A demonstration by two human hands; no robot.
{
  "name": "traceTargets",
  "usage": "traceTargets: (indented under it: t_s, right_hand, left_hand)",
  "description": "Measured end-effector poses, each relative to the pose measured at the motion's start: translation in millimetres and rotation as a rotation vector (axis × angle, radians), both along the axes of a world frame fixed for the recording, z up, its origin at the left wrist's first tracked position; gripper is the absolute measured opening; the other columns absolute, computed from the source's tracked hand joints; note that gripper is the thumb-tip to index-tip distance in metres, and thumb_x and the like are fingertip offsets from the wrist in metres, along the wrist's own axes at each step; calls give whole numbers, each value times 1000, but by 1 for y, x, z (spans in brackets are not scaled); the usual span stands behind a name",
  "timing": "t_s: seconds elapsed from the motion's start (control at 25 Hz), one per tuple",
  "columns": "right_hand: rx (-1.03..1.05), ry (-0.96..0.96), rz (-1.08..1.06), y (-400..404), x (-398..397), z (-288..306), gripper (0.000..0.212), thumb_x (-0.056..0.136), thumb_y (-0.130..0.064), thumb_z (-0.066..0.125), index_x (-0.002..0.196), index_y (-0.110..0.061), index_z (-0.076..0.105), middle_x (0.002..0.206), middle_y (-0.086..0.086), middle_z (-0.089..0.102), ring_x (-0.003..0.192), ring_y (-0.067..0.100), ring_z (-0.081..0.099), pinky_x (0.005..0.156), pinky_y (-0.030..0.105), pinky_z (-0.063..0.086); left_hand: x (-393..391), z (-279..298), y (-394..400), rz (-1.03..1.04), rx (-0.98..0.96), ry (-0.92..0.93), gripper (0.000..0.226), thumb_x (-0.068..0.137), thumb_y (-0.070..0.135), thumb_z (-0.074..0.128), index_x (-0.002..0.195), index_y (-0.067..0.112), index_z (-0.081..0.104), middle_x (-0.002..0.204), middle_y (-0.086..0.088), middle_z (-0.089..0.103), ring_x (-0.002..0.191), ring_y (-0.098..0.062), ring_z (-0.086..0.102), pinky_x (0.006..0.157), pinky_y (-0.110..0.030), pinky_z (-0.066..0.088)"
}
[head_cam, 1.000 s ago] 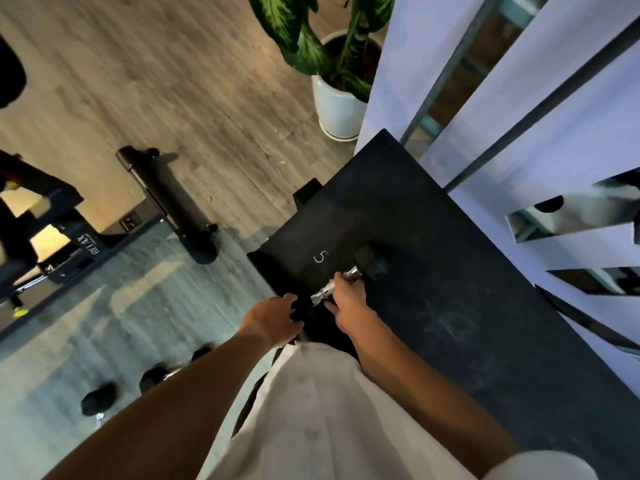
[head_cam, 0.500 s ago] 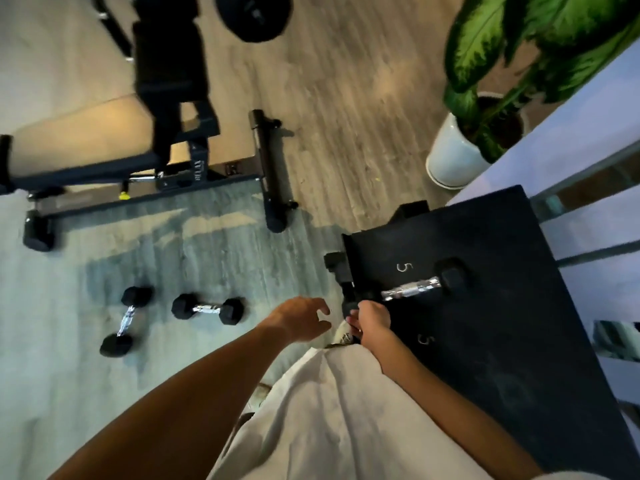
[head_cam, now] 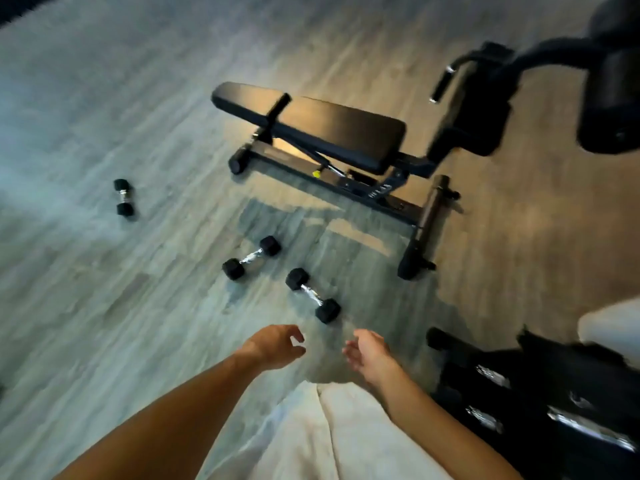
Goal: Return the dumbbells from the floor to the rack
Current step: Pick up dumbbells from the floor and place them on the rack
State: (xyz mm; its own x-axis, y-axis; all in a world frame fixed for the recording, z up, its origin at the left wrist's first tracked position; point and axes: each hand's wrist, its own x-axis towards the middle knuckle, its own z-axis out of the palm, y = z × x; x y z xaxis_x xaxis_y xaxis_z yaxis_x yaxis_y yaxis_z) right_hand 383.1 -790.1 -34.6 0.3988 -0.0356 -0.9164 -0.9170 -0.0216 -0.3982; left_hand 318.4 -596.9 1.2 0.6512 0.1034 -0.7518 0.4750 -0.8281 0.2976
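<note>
Three black hex dumbbells with chrome handles lie on the wooden floor: one [head_cam: 313,295] just ahead of my hands, one [head_cam: 251,258] a little further left, and a small one [head_cam: 123,197] far off to the left. My left hand [head_cam: 273,346] and my right hand [head_cam: 369,353] hover open and empty above the floor, short of the nearest dumbbell. The black rack [head_cam: 540,407] is at the lower right, blurred, with chrome dumbbell handles [head_cam: 588,429] resting on it.
A black adjustable bench [head_cam: 322,133] stands ahead, its foot bar [head_cam: 424,226] close to the right of the dumbbells. More black gym equipment [head_cam: 609,81] fills the upper right. A white pot [head_cam: 613,327] edges in at the right.
My right hand let go of the dumbbell placed on the rack. My view swung left from the rack to the floor, and both hands now reach out empty toward the floor dumbbells.
</note>
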Motion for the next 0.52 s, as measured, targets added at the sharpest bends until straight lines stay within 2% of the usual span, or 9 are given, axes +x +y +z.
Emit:
traceTargets:
  t_s: [0.2, 0.32, 0.4, 0.48, 0.52]
  right_hand:
    - [45, -26, 267, 145, -21, 25, 18, 99, -13, 48, 82, -14, 54, 67, 5, 56, 56, 20, 58, 53, 27, 39]
    - [-11, -76, 493, 214, -25, 34, 15, 96, -14, 47, 85, -12, 57, 69, 5, 59, 58, 21, 61, 56, 28, 45]
    - [-127, -205, 759, 252, -24, 28, 18, 94, -17, 46, 97, -12, 63, 83, 8, 67, 71, 26, 67, 69, 33, 53]
    - [-251, -339, 1100, 298, -22, 19, 23, 92, -23, 49, 105, -17, 68, 104, 7, 72, 97, 28, 68, 86, 33, 53]
    - [-261, -360, 1219, 322, -21, 14, 23, 91, -25, 51, 104, -19, 69, 107, 5, 72, 102, 27, 67, 90, 32, 52]
  left_hand:
    - [-67, 9, 133, 321, -32, -8, 31, 94, 48, 60, 121, 33, 63, 109, 5, 68, 94, -13, 63, 80, -24, 46]
    - [-86, 12, 188, 471, -71, -52, 29, 94, 49, 60, 119, 35, 63, 113, 5, 69, 93, -12, 63, 80, -25, 47]
    - [-93, 14, 216, 558, -109, -77, 27, 94, 47, 61, 117, 35, 64, 114, 4, 70, 93, -12, 65, 83, -27, 50]
    - [-100, 10, 251, 633, -133, -72, 28, 94, 46, 62, 118, 33, 64, 113, 4, 70, 93, -13, 67, 85, -28, 53]
    - [-104, 7, 271, 664, -128, -61, 28, 94, 45, 62, 119, 32, 64, 114, 3, 70, 94, -14, 67, 88, -29, 54]
